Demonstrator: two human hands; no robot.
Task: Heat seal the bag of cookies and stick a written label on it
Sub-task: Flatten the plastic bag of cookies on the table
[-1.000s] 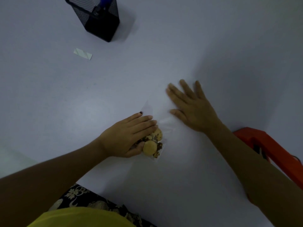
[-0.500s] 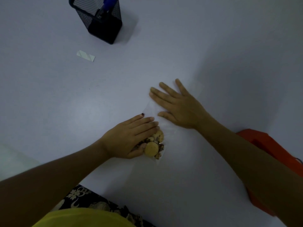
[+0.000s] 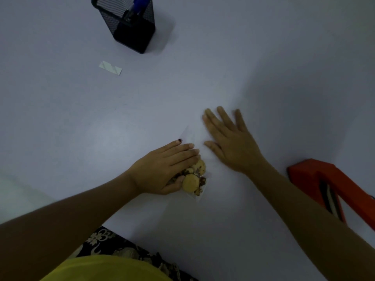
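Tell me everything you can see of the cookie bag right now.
The bag of cookies is clear, thin plastic, lying flat on the white table. Round pale and chocolate-chip cookies bunch at its near end; the empty far end stretches out flat. The left hand covers the cookie end, and the right hand presses flat on the empty part. Whether it is sealed cannot be told.
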